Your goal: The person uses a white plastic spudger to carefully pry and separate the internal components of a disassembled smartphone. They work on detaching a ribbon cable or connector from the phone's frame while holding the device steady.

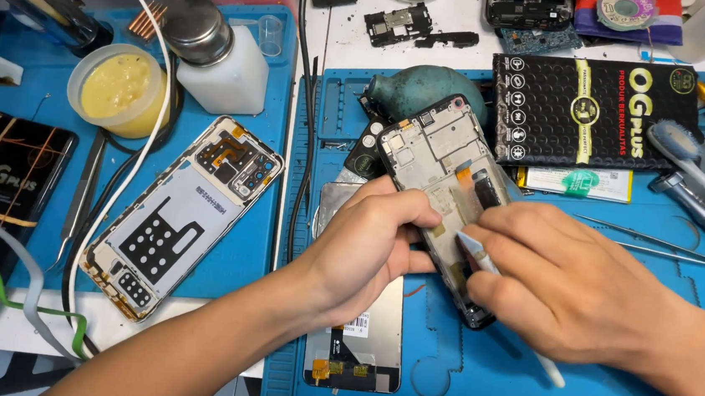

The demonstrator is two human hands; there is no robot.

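Nearest, a loose screen panel [355, 341] lies flat on the blue mat [522, 387], partly under the left wrist. Above it the left hand [365, 249] is clamped on the near left edge of the phone frame [446, 180], tilting it up off the mat so its open inside faces the camera; that grip seems meant to steady it against the other hand's push. The right hand [563, 290] is closed round a thin white tool [476, 251], whose flat tip touches the frame's inner lower part, as if to scrape or pry there. The tool's tail pokes out below the palm.

Open mat lies to the right and below the hands, so the right elbow has room; tweezers [659, 243] lie just beyond the knuckles. To the left, well apart, a second opened phone [183, 218] rests slantwise on another mat. Behind the frame sit a green blower bulb [420, 90] and a black box [594, 112]; farther left, a yellow paste tub [118, 87] and a white pump bottle [217, 57].
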